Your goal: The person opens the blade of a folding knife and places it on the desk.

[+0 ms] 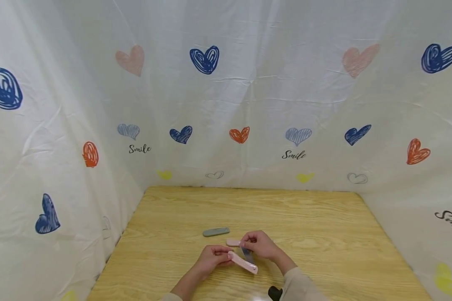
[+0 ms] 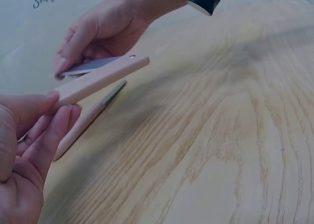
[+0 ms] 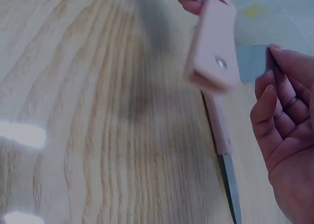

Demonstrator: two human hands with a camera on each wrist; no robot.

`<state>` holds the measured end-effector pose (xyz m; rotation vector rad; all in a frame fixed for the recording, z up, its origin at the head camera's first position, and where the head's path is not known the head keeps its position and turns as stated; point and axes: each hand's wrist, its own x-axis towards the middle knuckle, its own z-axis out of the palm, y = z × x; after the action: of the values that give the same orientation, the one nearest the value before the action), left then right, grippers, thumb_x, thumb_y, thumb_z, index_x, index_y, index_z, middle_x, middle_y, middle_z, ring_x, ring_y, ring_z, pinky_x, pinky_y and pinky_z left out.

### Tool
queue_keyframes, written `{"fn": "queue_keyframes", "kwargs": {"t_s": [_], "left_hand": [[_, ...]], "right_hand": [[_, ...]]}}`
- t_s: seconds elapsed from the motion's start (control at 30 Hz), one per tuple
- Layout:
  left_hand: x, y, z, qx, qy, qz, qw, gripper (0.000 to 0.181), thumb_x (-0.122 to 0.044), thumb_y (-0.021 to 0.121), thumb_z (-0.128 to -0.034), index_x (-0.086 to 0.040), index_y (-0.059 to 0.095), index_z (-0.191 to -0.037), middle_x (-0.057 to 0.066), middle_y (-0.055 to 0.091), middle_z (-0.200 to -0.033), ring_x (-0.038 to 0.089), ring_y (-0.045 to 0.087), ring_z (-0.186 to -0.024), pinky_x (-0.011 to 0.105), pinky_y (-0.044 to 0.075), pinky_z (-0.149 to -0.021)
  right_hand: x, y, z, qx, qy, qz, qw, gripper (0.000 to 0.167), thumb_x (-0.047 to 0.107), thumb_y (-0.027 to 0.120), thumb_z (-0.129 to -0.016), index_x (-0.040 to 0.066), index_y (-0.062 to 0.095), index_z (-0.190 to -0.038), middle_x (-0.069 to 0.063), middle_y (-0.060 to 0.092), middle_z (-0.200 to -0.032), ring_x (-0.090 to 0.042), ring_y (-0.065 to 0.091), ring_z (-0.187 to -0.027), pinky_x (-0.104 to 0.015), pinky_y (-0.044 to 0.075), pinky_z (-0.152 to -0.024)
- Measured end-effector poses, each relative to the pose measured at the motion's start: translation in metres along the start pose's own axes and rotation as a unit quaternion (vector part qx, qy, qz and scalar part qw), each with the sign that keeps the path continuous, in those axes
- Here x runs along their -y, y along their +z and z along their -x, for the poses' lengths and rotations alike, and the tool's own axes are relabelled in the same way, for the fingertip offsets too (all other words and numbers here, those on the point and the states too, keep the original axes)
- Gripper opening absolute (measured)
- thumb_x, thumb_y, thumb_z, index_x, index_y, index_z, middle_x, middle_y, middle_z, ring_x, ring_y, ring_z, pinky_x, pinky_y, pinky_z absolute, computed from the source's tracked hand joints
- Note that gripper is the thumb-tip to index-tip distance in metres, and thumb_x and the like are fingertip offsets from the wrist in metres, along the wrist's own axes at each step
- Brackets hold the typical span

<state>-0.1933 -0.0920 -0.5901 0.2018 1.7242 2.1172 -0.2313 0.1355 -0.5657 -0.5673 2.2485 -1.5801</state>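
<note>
My left hand [image 1: 211,261] pinches the end of the pink handle of a folding knife [image 1: 242,263], raised off the table. From the opposite side my right hand [image 1: 261,244] pinches its grey blade [image 2: 93,66] between thumb and fingertips. The blade stands partly out of the handle, swung on the metal rivet [image 3: 221,62] at the handle's far end. Below it on the wooden table lies another slim pink-handled piece [image 3: 216,121], ending in a narrow grey-green part [image 3: 229,184]. Farther left and back rests a grey-green folded knife [image 1: 216,231], which neither hand touches.
The light wooden table [image 1: 324,234] carries these things near its front middle. A white cloth [image 1: 248,96] printed with hearts and "Smile" hangs behind and along both sides. A dark device [image 1: 275,292] sits at my right wrist.
</note>
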Motion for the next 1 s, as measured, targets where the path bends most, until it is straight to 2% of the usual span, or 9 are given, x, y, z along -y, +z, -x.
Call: {"fn": "queue_keyframes", "kwargs": {"t_s": [0.07,0.17,0.3,0.5,0.63,0.7,0.77,0.83,1.0], "left_hand": [[0.002,-0.003,0.000,-0.009,0.008,0.007,0.9999,0.039,0.002,0.063,-0.0894,0.027,0.051,-0.116,0.008,0.073,-0.093,0.009,0.069,-0.084,0.026,0.061,-0.081],[0.005,-0.008,0.000,-0.040,0.020,0.025,0.9987,0.040,0.004,0.062,-0.0897,0.028,0.048,-0.119,0.008,0.072,-0.093,0.008,0.070,-0.083,0.024,0.061,-0.080],[0.008,-0.013,0.001,-0.082,0.041,0.050,0.9945,0.041,0.004,0.061,-0.0907,0.029,0.046,-0.120,0.003,0.072,-0.090,0.008,0.070,-0.083,0.024,0.061,-0.080],[0.006,-0.010,0.000,-0.137,0.067,0.074,0.9855,0.034,0.003,0.059,-0.0927,0.026,0.049,-0.117,0.001,0.069,-0.088,0.009,0.070,-0.084,0.025,0.061,-0.083],[0.003,-0.003,-0.001,-0.188,0.059,0.109,0.9744,0.027,0.001,0.058,-0.0935,0.019,0.054,-0.113,0.003,0.068,-0.089,0.011,0.071,-0.085,0.026,0.060,-0.085],[0.002,0.000,0.000,-0.212,0.048,0.129,0.9675,0.025,0.000,0.059,-0.0938,0.014,0.056,-0.114,0.002,0.068,-0.090,0.010,0.071,-0.086,0.025,0.060,-0.086],[0.002,0.004,0.001,-0.229,0.038,0.151,0.9609,0.021,0.000,0.059,-0.0937,0.009,0.057,-0.112,0.002,0.067,-0.091,0.011,0.071,-0.087,0.025,0.060,-0.087],[0.002,0.006,0.002,-0.235,0.037,0.157,0.9586,0.018,0.000,0.059,-0.0936,0.007,0.059,-0.110,0.002,0.067,-0.090,0.011,0.071,-0.086,0.026,0.060,-0.087],[0.002,0.006,0.003,-0.217,0.043,0.149,0.9638,0.014,0.004,0.059,-0.0921,0.007,0.061,-0.106,0.003,0.067,-0.089,0.013,0.071,-0.086,0.027,0.060,-0.085]], "right_hand": [[-0.002,-0.007,0.004,-0.024,0.008,-0.029,0.9993,0.020,0.013,0.061,-0.095,-0.006,0.066,-0.097,-0.010,0.067,-0.079,-0.004,0.054,-0.062,-0.025,0.055,-0.056],[-0.010,-0.016,0.010,-0.061,0.018,-0.084,0.9944,0.022,0.010,0.060,-0.095,-0.011,0.062,-0.100,-0.002,0.067,-0.080,-0.005,0.061,-0.067,-0.032,0.061,-0.065],[-0.018,-0.022,0.020,-0.106,0.033,-0.171,0.9790,0.020,0.006,0.062,-0.093,-0.013,0.057,-0.099,0.004,0.067,-0.079,-0.006,0.067,-0.072,-0.029,0.063,-0.074],[-0.026,-0.014,0.029,-0.188,0.041,-0.285,0.9390,0.002,0.000,0.061,-0.092,-0.001,0.061,-0.092,0.004,0.066,-0.077,-0.007,0.069,-0.074,-0.022,0.062,-0.075],[-0.025,-0.002,0.030,-0.242,0.040,-0.355,0.9022,0.017,-0.004,0.057,-0.093,0.010,0.060,-0.084,0.001,0.067,-0.079,-0.010,0.071,-0.076,-0.019,0.061,-0.076],[-0.024,0.004,0.030,-0.258,0.032,-0.381,0.8873,0.020,-0.006,0.056,-0.093,0.012,0.059,-0.083,0.001,0.067,-0.081,-0.011,0.072,-0.079,-0.019,0.061,-0.077],[-0.023,0.008,0.031,-0.267,0.024,-0.398,0.8772,0.022,-0.006,0.055,-0.094,0.012,0.058,-0.082,0.002,0.067,-0.082,-0.011,0.071,-0.081,-0.019,0.060,-0.079],[-0.022,0.011,0.032,-0.275,0.021,-0.409,0.8699,0.021,-0.005,0.056,-0.094,0.012,0.058,-0.081,0.003,0.066,-0.081,-0.010,0.071,-0.081,-0.019,0.060,-0.079],[-0.024,0.008,0.036,-0.301,0.046,-0.411,0.8596,0.021,-0.007,0.058,-0.091,0.011,0.062,-0.082,0.001,0.070,-0.079,-0.012,0.072,-0.077,-0.020,0.061,-0.076]]}}
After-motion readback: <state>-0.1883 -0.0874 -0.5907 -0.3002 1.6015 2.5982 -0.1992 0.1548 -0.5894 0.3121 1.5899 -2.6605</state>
